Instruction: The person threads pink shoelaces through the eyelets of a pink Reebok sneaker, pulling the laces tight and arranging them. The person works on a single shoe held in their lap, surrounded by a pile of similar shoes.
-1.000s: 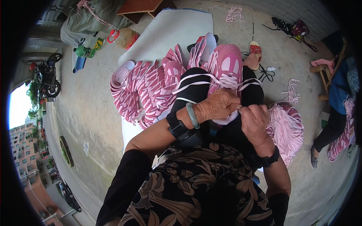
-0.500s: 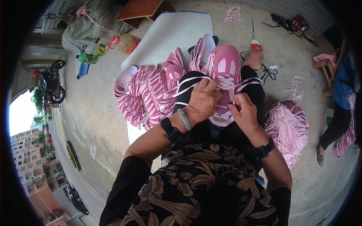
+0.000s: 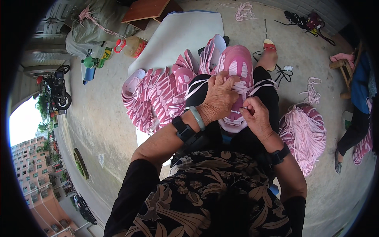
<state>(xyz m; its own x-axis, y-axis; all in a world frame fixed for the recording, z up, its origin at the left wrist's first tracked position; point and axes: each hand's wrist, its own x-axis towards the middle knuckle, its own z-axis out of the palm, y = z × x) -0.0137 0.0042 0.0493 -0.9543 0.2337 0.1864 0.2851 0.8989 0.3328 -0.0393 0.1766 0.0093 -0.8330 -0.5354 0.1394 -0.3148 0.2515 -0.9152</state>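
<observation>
Across my lap, between my knees, lies a pink sneaker upper (image 3: pixel 241 53) with pale pink shoelaces strung over its tongue. My left hand (image 3: pixel 220 96), with a pale bangle at the wrist, is closed at the lacing, its fingers bent over the shoelace (image 3: pixel 241 85). Just right of the tongue, my right hand (image 3: pixel 257 118) pinches a small whitish end, apparently the tip of a lace. A loose lace loop (image 3: pixel 261 86) hangs over my right knee, and another lace length (image 3: pixel 196 88) runs across my left knee. The left fingertips are partly hidden.
Stacked pink uppers (image 3: pixel 154 94) stand to my left on a white sheet (image 3: pixel 185 29). A bundle of pink laces (image 3: pixel 302 136) lies right of me. Bottles (image 3: pixel 132 46) and a wooden table (image 3: pixel 148 12) are at far left. Another person's leg (image 3: pixel 353 134) shows at right.
My left hand has shifted slightly right and up along the lacing, covering more of it. My right hand stays pinched near the tongue, almost unmoved.
</observation>
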